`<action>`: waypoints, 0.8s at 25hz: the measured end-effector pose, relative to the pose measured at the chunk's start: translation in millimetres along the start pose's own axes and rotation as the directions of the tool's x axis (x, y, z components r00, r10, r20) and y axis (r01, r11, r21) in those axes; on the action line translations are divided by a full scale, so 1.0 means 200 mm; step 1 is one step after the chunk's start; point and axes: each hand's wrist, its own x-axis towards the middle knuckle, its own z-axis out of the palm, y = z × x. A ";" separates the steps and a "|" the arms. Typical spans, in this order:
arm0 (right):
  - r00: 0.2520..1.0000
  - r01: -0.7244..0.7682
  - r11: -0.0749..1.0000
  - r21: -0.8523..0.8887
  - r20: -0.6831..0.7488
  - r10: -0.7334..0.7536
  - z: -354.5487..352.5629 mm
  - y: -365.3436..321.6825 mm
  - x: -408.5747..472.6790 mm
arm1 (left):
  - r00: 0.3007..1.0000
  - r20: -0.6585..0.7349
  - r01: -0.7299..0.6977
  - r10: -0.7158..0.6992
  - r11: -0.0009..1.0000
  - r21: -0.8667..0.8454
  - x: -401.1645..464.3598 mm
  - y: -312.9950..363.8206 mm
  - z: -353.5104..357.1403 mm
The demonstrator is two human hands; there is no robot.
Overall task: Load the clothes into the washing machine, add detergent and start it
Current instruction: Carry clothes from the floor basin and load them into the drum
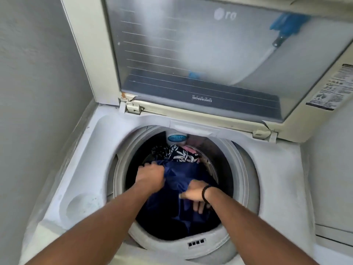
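Note:
A top-loading washing machine (277, 169) stands open, its glass lid (191, 54) raised at the back. Inside the drum (225, 169) lies a dark blue garment (181, 175), with a navy leaf-print cloth (181, 155) and a bit of pink fabric (189, 149) behind it. My left hand (150, 176) grips the blue garment at its upper left. My right hand (194, 194), with a black band on the wrist, grips the same garment at its right side, fingers curled into the fabric. Both hands are inside the drum opening.
A grey wall (38, 92) closes in on the left. A round recess (82, 205) sits in the machine's top at the front left. A white-and-blue cap-like part (176, 138) shows at the drum's back rim. A warning sticker (332, 88) is on the lid frame.

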 end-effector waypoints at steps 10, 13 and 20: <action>0.895 -0.028 0.973 0.230 -0.428 0.127 0.06 0.07 0.74 | 0.937 0.255 0.333 -0.238 0.824 -0.459 0.47 -0.01 0.29; 0.689 0.112 0.936 0.335 -0.705 0.170 0.04 0.02 0.68 | 0.944 -0.195 0.120 -0.264 0.830 -0.545 0.46 0.03 0.22; 0.928 0.101 0.970 0.220 -0.373 -0.012 0.00 0.03 0.68 | 0.991 0.059 -0.085 0.117 0.915 -0.394 0.51 0.01 0.26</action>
